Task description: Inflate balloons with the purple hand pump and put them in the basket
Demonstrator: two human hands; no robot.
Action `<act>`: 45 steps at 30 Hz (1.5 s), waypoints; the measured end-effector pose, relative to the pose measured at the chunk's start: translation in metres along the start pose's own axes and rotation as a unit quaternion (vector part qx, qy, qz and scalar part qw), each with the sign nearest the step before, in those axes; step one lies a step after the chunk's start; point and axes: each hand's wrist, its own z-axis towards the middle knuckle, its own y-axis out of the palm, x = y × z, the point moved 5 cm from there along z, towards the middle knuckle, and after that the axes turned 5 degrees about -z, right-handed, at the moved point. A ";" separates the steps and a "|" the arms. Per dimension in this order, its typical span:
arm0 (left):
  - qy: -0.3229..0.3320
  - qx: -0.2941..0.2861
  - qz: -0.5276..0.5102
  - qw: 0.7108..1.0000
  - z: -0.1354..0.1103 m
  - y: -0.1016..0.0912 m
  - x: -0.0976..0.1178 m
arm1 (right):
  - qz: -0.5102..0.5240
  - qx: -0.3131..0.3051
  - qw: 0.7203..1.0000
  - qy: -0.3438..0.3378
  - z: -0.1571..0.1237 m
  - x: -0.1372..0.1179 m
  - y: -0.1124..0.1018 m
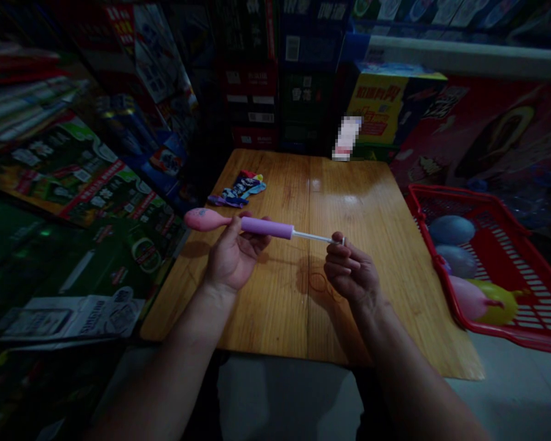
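A purple balloon pump (269, 228) lies level between my hands, above the wooden table. On its left end sits a pink balloon (204, 219), slightly filled. My left hand (236, 254) is closed around the balloon's neck and the near end of the pump barrel. The white pump rod (313, 236) is drawn out to the right. My right hand (351, 266) grips the handle at the rod's end. Behind my left hand, a small heap of flat balloons (241, 188) in several colours rests on the table. Rubber bands (319, 282) lie near my right hand.
The wooden table (275, 318) fills the middle. To its right stands a red basket (459, 334) with several filled balloons, among them a yellow one (496, 301). Stacked drink cartons (105, 245) border the left side. A yellow and blue box (381, 101) stands behind the table.
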 end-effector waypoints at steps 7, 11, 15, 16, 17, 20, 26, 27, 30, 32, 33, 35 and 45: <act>-0.084 -0.045 0.042 0.995 -0.016 0.004 -0.026 | 0.022 0.014 0.999 0.037 0.006 0.024 -0.005; -0.092 -0.049 0.040 0.994 -0.016 0.006 -0.032 | 0.035 0.030 0.998 0.041 0.009 0.031 -0.004; -0.088 -0.017 0.036 0.995 -0.011 0.002 -0.031 | 0.044 0.045 0.997 0.045 0.009 0.029 -0.005; -0.087 -0.008 0.033 0.996 -0.009 0.000 -0.029 | 0.038 0.046 0.997 0.046 0.008 0.026 -0.005; -0.085 0.000 0.030 0.996 -0.008 -0.002 -0.027 | 0.030 0.043 0.998 0.047 0.007 0.022 -0.005; -0.057 0.013 0.034 0.998 -0.002 -0.007 -0.012 | 0.015 0.013 0.999 0.029 0.005 0.006 -0.006; -0.026 -0.045 0.054 0.997 -0.014 0.001 -0.016 | 0.016 -0.024 1.000 0.012 0.005 0.007 -0.008; -0.039 -0.057 0.054 0.996 -0.017 0.003 -0.022 | 0.014 -0.015 1.000 0.021 0.006 0.013 -0.008; -0.052 -0.049 0.047 0.996 -0.021 0.004 -0.036 | 0.007 0.015 0.999 0.036 0.009 0.025 -0.007; -0.051 -0.031 0.042 0.997 -0.019 0.002 -0.037 | 0.004 0.023 0.999 0.035 0.009 0.027 -0.005; -0.053 -0.025 0.041 0.997 -0.017 0.001 -0.036 | 0.002 0.023 0.999 0.035 0.008 0.026 -0.004; -0.054 -0.016 0.042 0.998 -0.011 -0.002 -0.030 | -0.004 0.015 0.999 0.037 0.006 0.020 -0.002; -0.039 -0.051 0.074 0.995 -0.016 -0.001 -0.022 | 0.000 0.000 1.000 0.031 0.002 0.019 -0.005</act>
